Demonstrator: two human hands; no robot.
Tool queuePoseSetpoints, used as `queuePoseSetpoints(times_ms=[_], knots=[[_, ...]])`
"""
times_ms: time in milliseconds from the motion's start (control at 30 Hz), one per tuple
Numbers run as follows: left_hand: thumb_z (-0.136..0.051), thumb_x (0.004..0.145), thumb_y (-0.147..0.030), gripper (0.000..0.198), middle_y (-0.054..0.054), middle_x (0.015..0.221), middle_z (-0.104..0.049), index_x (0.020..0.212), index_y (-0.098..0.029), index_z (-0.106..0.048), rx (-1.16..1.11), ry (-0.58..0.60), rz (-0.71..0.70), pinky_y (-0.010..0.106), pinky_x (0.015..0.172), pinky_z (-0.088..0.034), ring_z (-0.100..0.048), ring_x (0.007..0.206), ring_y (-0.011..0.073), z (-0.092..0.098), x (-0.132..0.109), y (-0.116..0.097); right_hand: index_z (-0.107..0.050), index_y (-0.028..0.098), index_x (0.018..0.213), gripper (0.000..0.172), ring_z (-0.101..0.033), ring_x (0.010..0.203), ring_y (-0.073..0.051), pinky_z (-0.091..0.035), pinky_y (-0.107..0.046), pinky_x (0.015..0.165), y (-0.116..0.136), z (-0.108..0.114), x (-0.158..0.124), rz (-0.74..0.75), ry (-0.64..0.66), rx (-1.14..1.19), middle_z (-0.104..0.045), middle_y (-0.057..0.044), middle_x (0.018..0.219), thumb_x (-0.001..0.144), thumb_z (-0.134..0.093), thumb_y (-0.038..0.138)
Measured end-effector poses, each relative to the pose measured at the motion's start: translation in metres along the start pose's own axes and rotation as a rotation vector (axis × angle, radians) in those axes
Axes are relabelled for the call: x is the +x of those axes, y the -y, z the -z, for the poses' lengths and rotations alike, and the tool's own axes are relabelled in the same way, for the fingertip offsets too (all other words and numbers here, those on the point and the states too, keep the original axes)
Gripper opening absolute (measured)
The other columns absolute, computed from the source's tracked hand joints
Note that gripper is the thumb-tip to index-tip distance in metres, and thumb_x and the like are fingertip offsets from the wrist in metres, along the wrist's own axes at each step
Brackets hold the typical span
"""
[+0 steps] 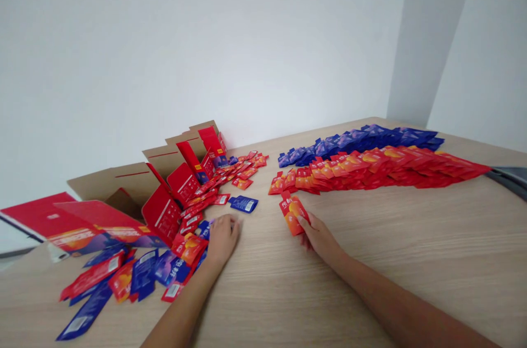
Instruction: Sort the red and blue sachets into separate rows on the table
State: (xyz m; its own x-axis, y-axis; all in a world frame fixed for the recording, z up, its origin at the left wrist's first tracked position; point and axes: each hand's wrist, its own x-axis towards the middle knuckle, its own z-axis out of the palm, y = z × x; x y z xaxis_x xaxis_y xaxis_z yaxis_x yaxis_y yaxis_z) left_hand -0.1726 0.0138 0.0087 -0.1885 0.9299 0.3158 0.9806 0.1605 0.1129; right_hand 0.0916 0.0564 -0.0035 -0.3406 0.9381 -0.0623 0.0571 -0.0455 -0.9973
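Table (370, 260); open boxes (109, 216) at left; loose packets (144, 271) beside them; red row (391, 169) right, blue row (366, 140) beyond; left hand (222, 237) by loose packets, cannot tell grip; right hand (315, 234) clamped on single packet (293, 213), near red row's left end

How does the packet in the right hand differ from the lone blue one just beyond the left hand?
The right hand holds the red packet; the blue packet lies on the table.
The red packet shows a yellow-orange picture, the blue packet a white label.
Both have a narrow tab at one end.
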Motion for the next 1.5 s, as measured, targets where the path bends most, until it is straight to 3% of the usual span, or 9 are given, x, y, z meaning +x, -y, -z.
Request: queuePoseSetpoints(times_ms=[100,200,367,700,867,1067,1267,1367,1500], knots=[[-0.042,0.081,-0.018,0.033,0.016,0.117,-0.055,0.112,-0.01,-0.049,0.131,-0.008,0.036,0.034,0.093,-0.038,-0.049,0.112,0.023,0.002,0.031,0.023,-0.043,0.019,0.084,0.034,-0.042,0.03,-0.009,-0.028,-0.017,0.029,-0.001,0.0,0.004,-0.02,0.022,0.037,-0.05,0.007,0.043,0.078,-0.038,0.052],[-0.039,0.082,-0.016,0.04,0.018,0.129,-0.048,0.122,-0.008,-0.043,0.257,0.087,0.054,0.031,0.095,-0.037,-0.044,0.12,0.0217,-0.005,0.064,0.035,-0.044,0.019,0.086,0.034,-0.033,0.026,-0.007,-0.022,-0.016,0.027,-0.004,0.001,0.006,-0.029,0.016,0.027,-0.044,0.01,0.038,0.079,-0.038,0.051],[-0.033,0.087,-0.02,0.033,0.021,0.111,-0.059,0.107,-0.007,-0.055,0.314,0.144,0.028,0.036,0.088,-0.041,-0.054,0.106,0.0266,-0.017,0.09,0.035,-0.046,0.018,0.086,0.034,-0.031,0.027,-0.006,-0.023,-0.015,0.027,-0.009,0.0,0.008,0.028,0.031,0.022,-0.04,0.011,0.037,0.082,-0.037,0.05],[-0.032,0.088,-0.026,0.036,0.021,0.115,-0.052,0.106,-0.011,-0.059,0.378,0.213,0.003,0.039,0.083,-0.042,-0.053,0.103,0.0289,-0.007,0.09,0.036,-0.046,0.018,0.073,0.037,-0.037,0.03,-0.006,-0.027,-0.015,0.028,-0.004,-0.003,0.005,0.023,0.044,0.076,-0.046,0.006,0.042,0.085,-0.033,0.051],[-0.034,0.088,-0.036,0.041,0.019,0.108,-0.055,0.103,-0.008,-0.059,0.402,0.218,0.029,0.038,0.086,-0.041,-0.053,0.102,0.0273,-0.001,0.053,0.021,-0.046,0.017,0.073,0.038,-0.038,0.029,-0.006,-0.028,-0.016,0.029,-0.005,-0.003,0.006,0.037,0.043,0.101,-0.048,0.006,0.043,0.085,-0.034,0.051],[-0.034,0.088,-0.04,0.041,0.014,0.108,-0.059,0.104,-0.011,-0.058,0.29,0.152,-0.078,0.031,0.094,-0.036,-0.052,0.106,0.023,0.011,0.01,0.006,-0.048,0.017,0.079,0.039,-0.039,0.029,-0.006,-0.027,-0.016,0.029,-0.007,-0.003,0.005,0.025,0.048,0.122,-0.05,0.006,0.043,0.083,-0.037,0.054],[-0.035,0.087,-0.042,0.051,0.023,0.11,-0.059,0.111,-0.001,-0.053,0.406,0.192,0.292,0.035,0.087,-0.041,-0.056,0.104,0.0289,0.009,0.045,0.026,-0.047,0.017,0.076,0.036,-0.04,0.031,-0.007,-0.028,-0.017,0.03,-0.003,-0.001,0.003,0.017,0.029,0.136,-0.05,0.005,0.044,0.083,-0.038,0.051],[-0.037,0.086,-0.039,0.05,0.027,0.1,-0.062,0.108,0.003,-0.054,0.406,0.222,0.36,0.038,0.076,-0.046,-0.061,0.096,0.0324,0.002,0.068,0.029,-0.046,0.017,0.077,0.034,-0.041,0.031,-0.008,-0.029,-0.018,0.03,-0.002,0.0,0.004,0.003,0.013,0.177,-0.051,0.005,0.044,0.083,-0.038,0.05],[-0.032,0.085,-0.016,0.036,0.027,0.093,-0.065,0.104,0.002,-0.057,0.415,0.267,0.341,0.037,0.07,-0.049,-0.063,0.092,0.0318,-0.002,0.084,0.024,-0.045,0.018,0.077,0.033,-0.043,0.032,-0.008,-0.029,-0.017,0.031,-0.002,0.001,0.01,-0.01,0.003,0.232,-0.051,0.005,0.044,0.083,-0.038,0.05]])
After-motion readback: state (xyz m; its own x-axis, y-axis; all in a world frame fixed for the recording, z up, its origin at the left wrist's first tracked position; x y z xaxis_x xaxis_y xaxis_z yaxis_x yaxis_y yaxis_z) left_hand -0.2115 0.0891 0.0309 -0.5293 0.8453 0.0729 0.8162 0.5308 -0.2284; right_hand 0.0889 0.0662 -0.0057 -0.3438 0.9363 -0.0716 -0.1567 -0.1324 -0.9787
